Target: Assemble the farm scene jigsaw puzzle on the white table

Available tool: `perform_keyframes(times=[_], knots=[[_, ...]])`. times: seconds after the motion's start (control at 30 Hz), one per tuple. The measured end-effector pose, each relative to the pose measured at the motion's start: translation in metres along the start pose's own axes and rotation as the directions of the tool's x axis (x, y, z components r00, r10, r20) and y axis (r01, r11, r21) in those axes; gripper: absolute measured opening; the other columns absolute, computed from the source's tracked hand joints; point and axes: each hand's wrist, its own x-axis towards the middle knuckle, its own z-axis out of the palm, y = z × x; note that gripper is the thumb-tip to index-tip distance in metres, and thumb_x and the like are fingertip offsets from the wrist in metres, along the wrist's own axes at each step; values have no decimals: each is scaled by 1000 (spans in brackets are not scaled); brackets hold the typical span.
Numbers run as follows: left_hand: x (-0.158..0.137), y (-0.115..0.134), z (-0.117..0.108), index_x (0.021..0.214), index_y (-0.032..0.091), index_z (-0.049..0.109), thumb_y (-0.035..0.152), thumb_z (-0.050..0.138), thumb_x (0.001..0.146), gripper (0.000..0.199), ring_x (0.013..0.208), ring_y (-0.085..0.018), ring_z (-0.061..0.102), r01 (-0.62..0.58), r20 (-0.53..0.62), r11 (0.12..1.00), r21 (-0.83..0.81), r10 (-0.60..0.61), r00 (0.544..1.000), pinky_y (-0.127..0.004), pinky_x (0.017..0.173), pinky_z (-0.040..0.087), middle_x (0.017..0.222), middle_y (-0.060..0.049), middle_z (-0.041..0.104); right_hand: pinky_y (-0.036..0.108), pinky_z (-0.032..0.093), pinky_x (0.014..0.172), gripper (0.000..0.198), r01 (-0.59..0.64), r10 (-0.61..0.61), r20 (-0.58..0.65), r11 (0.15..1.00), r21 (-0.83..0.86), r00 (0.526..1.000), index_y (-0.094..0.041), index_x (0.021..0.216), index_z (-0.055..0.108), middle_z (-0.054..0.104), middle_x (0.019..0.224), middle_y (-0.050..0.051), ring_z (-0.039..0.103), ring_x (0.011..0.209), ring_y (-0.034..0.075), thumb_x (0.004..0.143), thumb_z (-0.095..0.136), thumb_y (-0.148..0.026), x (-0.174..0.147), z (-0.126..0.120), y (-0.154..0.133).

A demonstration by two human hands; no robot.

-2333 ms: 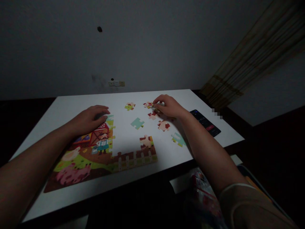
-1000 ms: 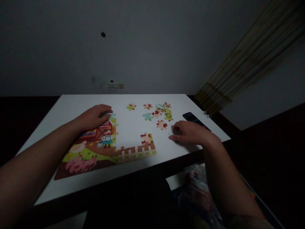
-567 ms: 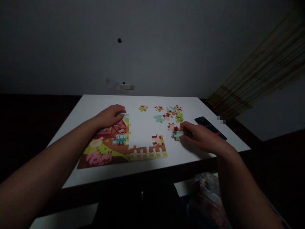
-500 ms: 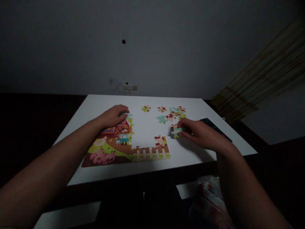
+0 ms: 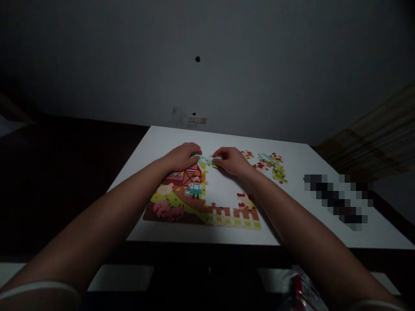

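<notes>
A partly assembled farm jigsaw puzzle lies on the white table, showing a barn, a farmer, pigs and a fence. My left hand rests at its upper edge, thumb and fingers apart, covering part of the barn. My right hand pinches a light-blue and green puzzle piece beside the puzzle's upper right edge, close to my left fingertips. Whether the piece interlocks there, I cannot tell. A brown-and-cream piece sits above the fence, partly behind my right forearm.
Several loose puzzle pieces lie to the right, past my right hand. A pixelated dark object is farther right on the table. A plastic bag shows below the table's front edge. The wall with a socket stands behind.
My right hand has carried the light-blue and green piece left, from the loose pieces to the puzzle's upper edge. My left hand stays on the puzzle. The view has turned right.
</notes>
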Motion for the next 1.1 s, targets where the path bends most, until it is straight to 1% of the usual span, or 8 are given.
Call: perform_keyframes(times=[0.13,0.3,0.47,0.6,0.7,0.87,0.97,1.1], knots=[[0,-3,3,116,21,60,31,42,89,34,117,-25,52,-29,-24,1000,-6,28,999,-39,100,39,123,-10,60,34,50,71,25,53,-53,-14,998,-20,998,-22,106,64,70,96,7,64,81,21,85,58,-32,-1,0,3],[0,-5,7,111,19,63,26,46,87,30,110,-24,55,-46,-82,998,-30,43,996,-38,98,41,113,-9,63,34,49,75,20,54,-56,-61,998,-38,997,-23,100,70,71,96,7,64,82,21,84,60,-29,-2,3,-4],[0,-6,8,108,19,63,23,49,85,27,110,-23,55,-40,-103,999,-30,37,994,-37,98,42,114,-8,63,36,46,80,24,56,-81,-130,980,-190,988,-24,104,72,70,97,8,63,86,23,85,58,-28,-4,9,-16],[0,-6,8,108,17,63,23,49,86,27,111,-23,55,-52,-107,998,-27,49,993,-37,98,42,114,-10,63,37,44,80,25,80,-130,-148,949,-304,980,-22,102,73,68,94,10,61,88,25,87,55,-31,-6,10,-20],[0,-6,8,108,16,64,23,49,85,28,110,-24,56,-60,-116,998,-30,56,992,-38,98,42,112,-10,63,37,43,83,25,102,-161,-146,933,-345,976,-21,99,74,66,93,11,59,90,25,88,53,-32,-7,12,-19],[0,-5,7,108,18,64,23,49,85,29,111,-25,55,-43,-103,998,-35,39,994,-39,98,43,115,-10,63,38,42,85,24,102,-162,-132,922,-374,978,-23,99,72,66,95,11,58,94,26,89,52,-32,-9,13,-23],[1,-4,6,110,19,63,25,47,86,29,112,-24,55,-25,-96,999,-35,21,995,-39,100,42,116,-9,62,39,43,84,26,109,-186,-173,918,-383,967,-25,103,70,67,101,10,58,98,27,93,47,-31,-16,-9,-34],[1,-4,5,111,20,63,29,46,87,31,118,-24,52,-23,-80,998,-56,19,997,-39,104,39,124,-8,59,38,45,81,31,142,-257,-350,937,-320,901,-27,116,63,67,108,8,60,95,25,96,41,-34,-32,-73,-42]])
